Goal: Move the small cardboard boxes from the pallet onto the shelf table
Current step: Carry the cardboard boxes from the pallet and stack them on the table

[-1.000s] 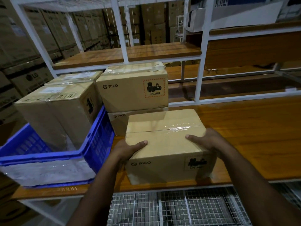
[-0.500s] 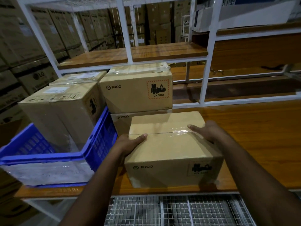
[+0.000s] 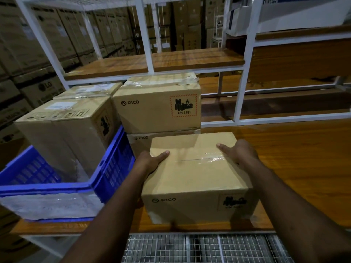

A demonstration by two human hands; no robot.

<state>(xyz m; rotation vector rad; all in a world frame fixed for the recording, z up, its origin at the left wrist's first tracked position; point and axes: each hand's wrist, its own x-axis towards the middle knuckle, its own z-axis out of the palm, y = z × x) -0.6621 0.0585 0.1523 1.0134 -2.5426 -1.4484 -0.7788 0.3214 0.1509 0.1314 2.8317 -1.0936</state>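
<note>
A small PICO cardboard box (image 3: 195, 179) sits on the wooden shelf table (image 3: 296, 164) near its front edge. My left hand (image 3: 152, 160) grips its left side with the thumb laid over the top. My right hand (image 3: 239, 152) holds the right side, thumb on the taped seam. Behind it two more PICO boxes are stacked: the upper box (image 3: 157, 105) shows a UN 3481 label, and the lower box (image 3: 140, 141) is mostly hidden.
A blue plastic crate (image 3: 106, 168) at the left holds two taller cardboard boxes (image 3: 64, 130). White shelf uprights (image 3: 245, 76) rise behind. A wire grid shelf (image 3: 199, 247) lies below the front edge. Stacked large cartons (image 3: 28, 54) fill the background.
Both hands have slid the box farther back on the shelf, closer to the stacked PICO boxes. My grip stays on its two sides.
</note>
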